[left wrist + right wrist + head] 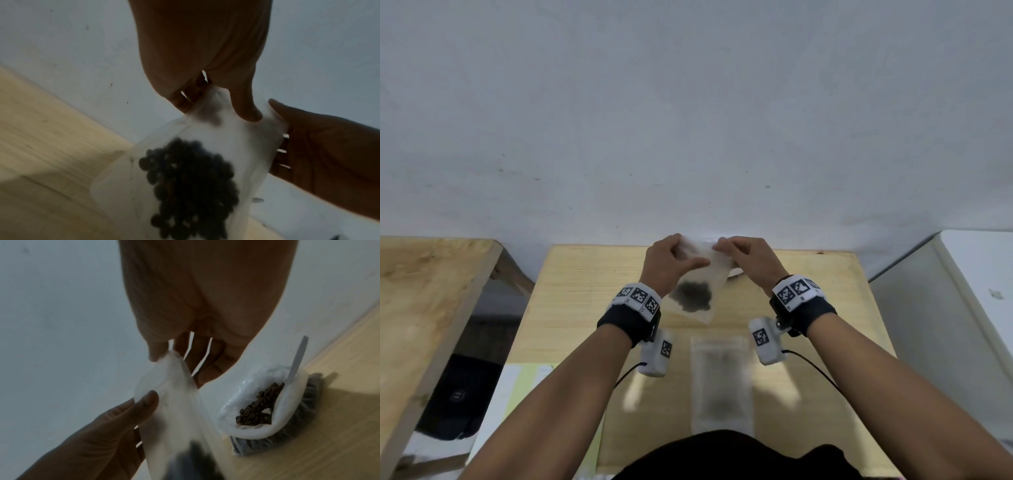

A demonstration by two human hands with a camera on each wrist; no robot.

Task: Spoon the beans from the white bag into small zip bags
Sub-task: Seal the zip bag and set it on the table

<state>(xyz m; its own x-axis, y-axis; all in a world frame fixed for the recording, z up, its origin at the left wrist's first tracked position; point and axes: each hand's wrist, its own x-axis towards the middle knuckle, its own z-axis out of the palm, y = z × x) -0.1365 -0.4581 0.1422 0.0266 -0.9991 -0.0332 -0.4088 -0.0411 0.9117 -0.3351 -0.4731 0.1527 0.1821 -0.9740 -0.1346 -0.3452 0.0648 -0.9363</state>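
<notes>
A small clear zip bag (pixel 702 274) with a clump of dark beans (pixel 191 178) in its lower part hangs above the wooden table (pixel 585 308), close to the wall. My left hand (pixel 688 255) pinches its top edge on the left; my right hand (pixel 726 248) pinches the same edge on the right. In the right wrist view the white bag (pixel 263 428) stands open on the table behind, with brown beans (pixel 259 404) inside and a pale spoon handle (pixel 298 356) sticking up from it. In the head view my right hand hides most of the white bag.
Another small zip bag (pixel 722 377) holding beans lies flat on the table nearer to me. A second wooden surface (pixel 431 291) is at the left, a white cabinet (pixel 962 291) at the right. The wall runs along the table's far edge.
</notes>
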